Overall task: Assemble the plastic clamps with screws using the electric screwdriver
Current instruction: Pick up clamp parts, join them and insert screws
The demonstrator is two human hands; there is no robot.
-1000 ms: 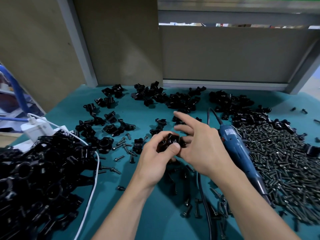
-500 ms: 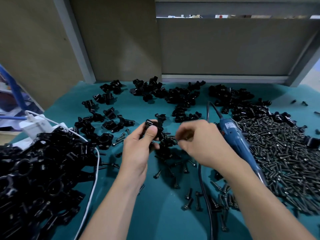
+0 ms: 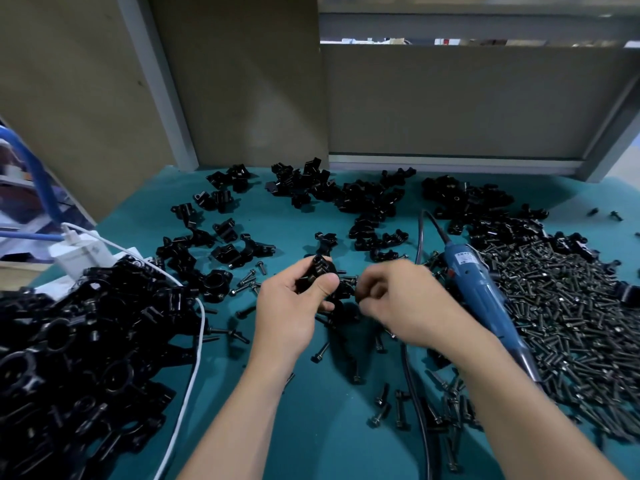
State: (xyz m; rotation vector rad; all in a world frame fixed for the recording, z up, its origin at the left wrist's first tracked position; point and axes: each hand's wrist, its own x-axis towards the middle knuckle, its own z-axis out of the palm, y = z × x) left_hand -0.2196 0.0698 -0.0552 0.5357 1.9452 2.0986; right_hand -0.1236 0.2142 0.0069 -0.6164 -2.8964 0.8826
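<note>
A black plastic clamp (image 3: 320, 271) was gripped above the teal table (image 3: 311, 427) by the curled fingers and thumb of the left hand (image 3: 289, 317). The right hand (image 3: 408, 306) was curled just beside it, its hold blurred beyond telling. The electric screwdriver (image 3: 481, 289) was laid beside the screws (image 3: 571, 334)

The flat teal-green counter (image 3: 311, 431) is one plain colour. The black plastic clamps (image 3: 69, 358) are shiny. The small dark grey metal screws (image 3: 571, 323) glint. The long blue electric screwdriver (image 3: 479, 289) has a thin black cord (image 3: 420, 415). The thin white cable (image 3: 194, 375) is plain.
</note>
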